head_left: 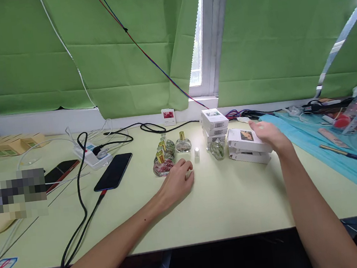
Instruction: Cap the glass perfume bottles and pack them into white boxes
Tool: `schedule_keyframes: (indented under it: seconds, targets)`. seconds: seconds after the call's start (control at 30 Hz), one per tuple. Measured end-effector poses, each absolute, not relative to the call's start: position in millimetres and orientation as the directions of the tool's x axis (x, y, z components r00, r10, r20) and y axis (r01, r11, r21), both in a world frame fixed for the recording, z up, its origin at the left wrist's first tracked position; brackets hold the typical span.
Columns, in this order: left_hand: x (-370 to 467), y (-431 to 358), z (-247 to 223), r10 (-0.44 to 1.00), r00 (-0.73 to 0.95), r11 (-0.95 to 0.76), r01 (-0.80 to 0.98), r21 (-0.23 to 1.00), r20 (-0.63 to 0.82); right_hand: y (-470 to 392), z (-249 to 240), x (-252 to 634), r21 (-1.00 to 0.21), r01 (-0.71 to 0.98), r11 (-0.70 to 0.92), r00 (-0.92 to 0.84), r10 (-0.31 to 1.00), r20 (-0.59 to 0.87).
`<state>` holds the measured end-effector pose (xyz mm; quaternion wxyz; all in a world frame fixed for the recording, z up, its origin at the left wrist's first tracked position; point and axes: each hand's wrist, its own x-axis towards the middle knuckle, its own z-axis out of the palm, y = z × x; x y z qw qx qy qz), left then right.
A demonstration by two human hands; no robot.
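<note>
Resting bare left grip (178, 180) on the pale yellow-green tabletop (226, 210), just beside the row of rounded clear-glass bottles with gold-coloured tops (164, 168); curling fingers loosely and narrowly, showing nothing held, but hiding the underside, so not telling for certain

Placing bare right grip (265, 135) at the right end of the flat white cardboard boxes with a printed picture on top (246, 140); hiding most fingers, so not telling how firmly closing

Seeing these boxes lying askew, one over another, near the rounded glass bottle with green contents (217, 150), in front of the upright stack of white cardboard boxes (215, 125)

Judging main risk: sliding the upper box off the lower, owing to uneven layering and pressure from one end only

Also risking a leftward shove, bumping the green-filled bottle and perhaps rocking the stack, owing to scant clearance

On the left, risking a knuckle knock, tipping the nearest bottle into its neighbours, owing to tight spacing and smooth glass; also toppling the small white cylindrical piece (196, 154), if brushed in passing
</note>
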<state>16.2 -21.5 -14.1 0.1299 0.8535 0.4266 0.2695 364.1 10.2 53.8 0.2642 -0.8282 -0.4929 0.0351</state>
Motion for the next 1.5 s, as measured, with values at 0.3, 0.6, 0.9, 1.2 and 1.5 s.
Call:
schedule_keyframes:
  seconds: [0.3,0.6,0.9,1.2,1.5]
  targets:
    - [15,-19,-16,0.803,0.497,-0.596,0.678,0.430,0.330,-4,62,358,-0.741,0.454,-0.494,0.509,0.827,-0.239]
    - [15,-19,-16,0.806,0.495,-0.592,0.679,0.434,0.326,-5,59,359,-0.756,0.451,-0.475,0.451,0.852,-0.267]
    - [16,-20,-13,0.815,0.496,-0.579,0.683,0.444,0.300,-8,67,350,-0.712,0.530,-0.461,0.390,0.878,-0.278]
    - [15,-19,-16,0.806,0.502,-0.592,0.679,0.435,0.313,-3,67,345,-0.630,0.604,-0.489,0.408,0.868,-0.283]
    - [16,-19,-16,0.809,0.503,-0.588,0.683,0.434,0.305,2,63,342,-0.617,0.630,-0.471,0.385,0.880,-0.279]
